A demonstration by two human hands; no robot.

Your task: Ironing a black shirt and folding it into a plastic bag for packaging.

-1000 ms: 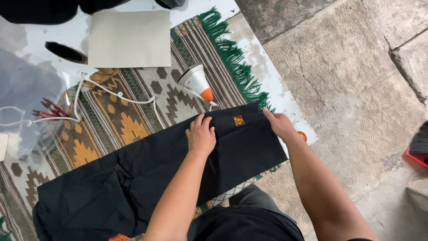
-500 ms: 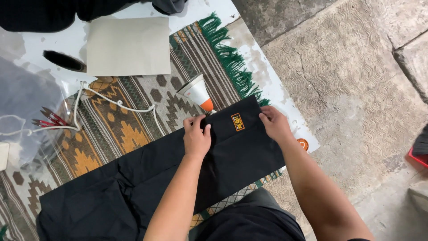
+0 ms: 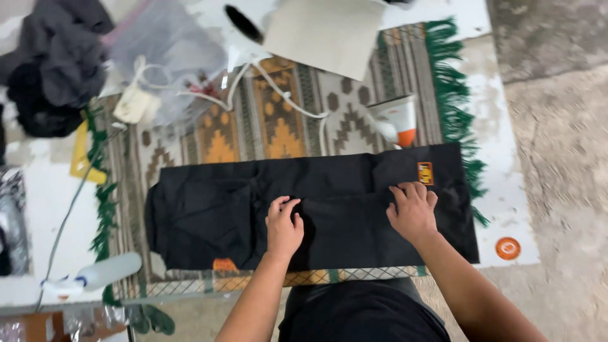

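Note:
A black garment [image 3: 209, 209] lies folded into a long band across a patterned rug [image 3: 278, 120] with a green fringe. An orange patch [image 3: 425, 173] shows near its right end. My left hand [image 3: 283, 226] presses flat on the middle of the cloth, fingers spread. My right hand [image 3: 413, 209] lies palm down on the cloth just below the patch. Neither hand grips anything.
A white and orange steam iron [image 3: 396, 119] stands on the rug just behind the garment, its white cord [image 3: 272, 88] trailing left. A beige board [image 3: 326, 31], a clear plastic bag [image 3: 161, 57], dark clothes [image 3: 54, 69] and a white spray bottle [image 3: 95, 275] lie around.
The view has swung so the garment now lies level. My left hand has slid left toward the garment's middle; my right hand has moved from the top edge down below the patch.

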